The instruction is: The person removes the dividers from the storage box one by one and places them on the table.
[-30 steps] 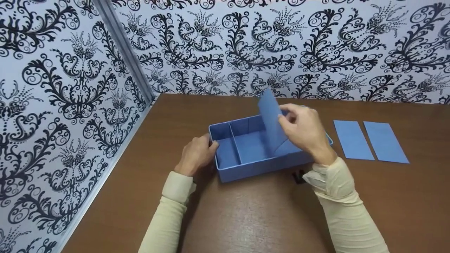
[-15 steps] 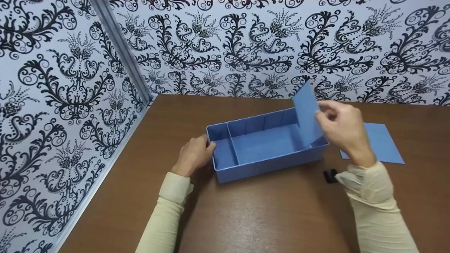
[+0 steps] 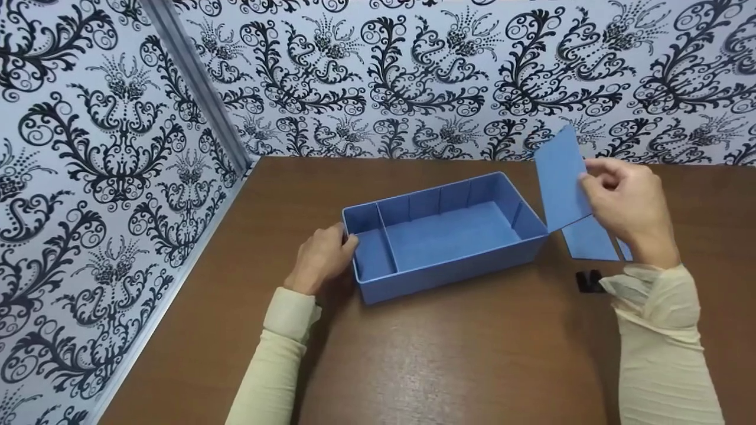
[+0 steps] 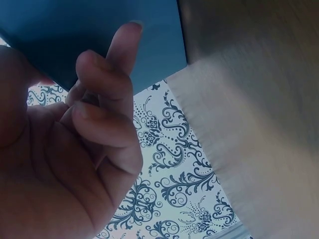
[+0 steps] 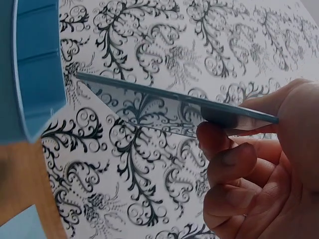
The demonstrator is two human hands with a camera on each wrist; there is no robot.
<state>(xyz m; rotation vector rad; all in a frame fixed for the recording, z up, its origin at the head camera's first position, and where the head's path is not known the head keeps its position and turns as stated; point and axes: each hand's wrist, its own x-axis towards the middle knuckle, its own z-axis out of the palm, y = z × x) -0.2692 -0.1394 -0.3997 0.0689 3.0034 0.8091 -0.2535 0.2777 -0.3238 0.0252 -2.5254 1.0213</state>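
Observation:
A long blue plastic bin [image 3: 449,277] stands on the table, with one thin divider [image 3: 387,236] upright across its left part. At the bin's left end my left hand [image 3: 322,260] grips the wall, thumb at the rim; in the left wrist view its fingers touch the dark blue wall [image 4: 159,55]. Right of the bin, my right hand [image 3: 632,203] pinches a flat blue divider panel [image 3: 561,183] by its side edge, raised and tilted. The right wrist view shows this panel [image 5: 149,94] nearly edge-on between thumb and fingers, apart from the bin [image 5: 40,64].
Beneath the right hand, one blue panel [image 3: 590,241] lies flat on the brown table [image 3: 460,366], and a second panel [image 3: 624,249] is mostly hidden. A small black piece [image 3: 589,281] sits by the right cuff. Patterned walls [image 3: 413,77] border the table behind and left.
My right hand has lifted the divider panel out of the bin and carried it right, past the bin's right end. The left hand keeps its grip on the left end.

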